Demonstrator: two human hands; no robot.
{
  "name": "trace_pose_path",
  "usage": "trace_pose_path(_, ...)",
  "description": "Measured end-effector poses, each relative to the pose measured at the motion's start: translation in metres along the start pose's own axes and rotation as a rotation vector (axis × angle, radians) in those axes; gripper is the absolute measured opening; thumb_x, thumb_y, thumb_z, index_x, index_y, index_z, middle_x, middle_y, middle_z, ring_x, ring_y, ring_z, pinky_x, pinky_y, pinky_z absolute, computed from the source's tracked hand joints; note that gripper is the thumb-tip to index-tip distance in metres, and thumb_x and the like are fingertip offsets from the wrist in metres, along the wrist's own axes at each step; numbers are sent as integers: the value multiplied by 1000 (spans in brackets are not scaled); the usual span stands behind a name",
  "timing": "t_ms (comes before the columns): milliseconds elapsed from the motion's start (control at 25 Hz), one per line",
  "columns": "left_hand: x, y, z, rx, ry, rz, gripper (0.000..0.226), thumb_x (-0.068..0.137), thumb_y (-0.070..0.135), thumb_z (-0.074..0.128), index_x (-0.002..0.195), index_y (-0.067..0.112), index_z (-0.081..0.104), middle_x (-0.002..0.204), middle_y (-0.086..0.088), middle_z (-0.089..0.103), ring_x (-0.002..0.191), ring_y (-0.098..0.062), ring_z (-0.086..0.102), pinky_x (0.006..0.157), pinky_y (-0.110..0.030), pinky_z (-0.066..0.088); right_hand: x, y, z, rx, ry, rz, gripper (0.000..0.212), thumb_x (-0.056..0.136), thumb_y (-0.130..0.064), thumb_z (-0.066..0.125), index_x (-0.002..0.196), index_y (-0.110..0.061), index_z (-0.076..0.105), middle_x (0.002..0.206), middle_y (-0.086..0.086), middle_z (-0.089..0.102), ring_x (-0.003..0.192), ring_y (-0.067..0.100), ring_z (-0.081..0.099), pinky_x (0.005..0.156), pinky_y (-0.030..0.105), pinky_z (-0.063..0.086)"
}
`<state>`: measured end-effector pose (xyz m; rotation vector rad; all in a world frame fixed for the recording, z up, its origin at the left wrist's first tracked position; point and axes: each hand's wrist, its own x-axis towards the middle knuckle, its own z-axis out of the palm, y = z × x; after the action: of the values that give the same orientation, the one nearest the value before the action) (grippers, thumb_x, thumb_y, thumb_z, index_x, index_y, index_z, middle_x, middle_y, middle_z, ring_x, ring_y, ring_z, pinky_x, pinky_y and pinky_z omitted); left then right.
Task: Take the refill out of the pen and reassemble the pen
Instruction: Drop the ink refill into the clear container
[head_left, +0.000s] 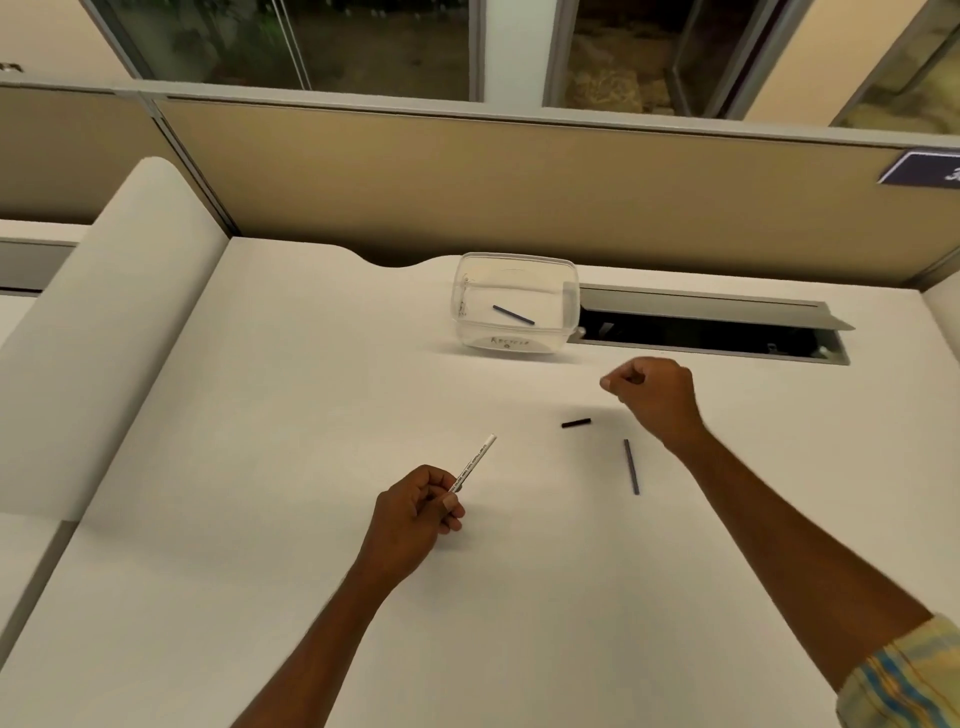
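My left hand (418, 512) grips the lower end of a white pen barrel (475, 461), which points up and to the right above the white desk (260, 415). My right hand (654, 397) hovers over the desk as a closed fist, and nothing shows in it. A short black pen cap (576, 423) lies on the desk just below and left of that fist. A thin dark refill (631, 466) lies near my right wrist. Another thin dark refill (513, 315) rests inside a clear plastic container (467, 312) at the back.
The container bears a handwritten label on its front. To its right, an open cable hatch (711, 332) is sunk into the desk. A beige partition (519, 187) runs along the far edge, and a raised white divider (104, 332) borders the left side.
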<state>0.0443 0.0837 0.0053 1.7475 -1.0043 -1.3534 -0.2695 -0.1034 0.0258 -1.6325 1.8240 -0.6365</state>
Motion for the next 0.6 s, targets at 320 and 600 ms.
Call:
trace_pose_path(320, -32, 10, 22, -22, -38, 25, 12, 99, -1, 64, 104, 7, 72, 85, -14, 81, 79, -36, 78, 70, -31, 64, -59, 72, 7, 9, 6, 209, 15, 80, -25, 88, 74, -16, 77, 79, -5, 77, 81, 18, 72, 78, 35, 59)
trace_pose_path(600, -55, 10, 37, -5, -51, 25, 14, 98, 0, 64, 104, 9, 73, 84, -13, 81, 79, -37, 77, 74, -37, 65, -66, 67, 25, -303, -29, 234, 21, 80, -31, 83, 77, -13, 72, 78, 7, 74, 77, 31, 73, 70, 38, 62)
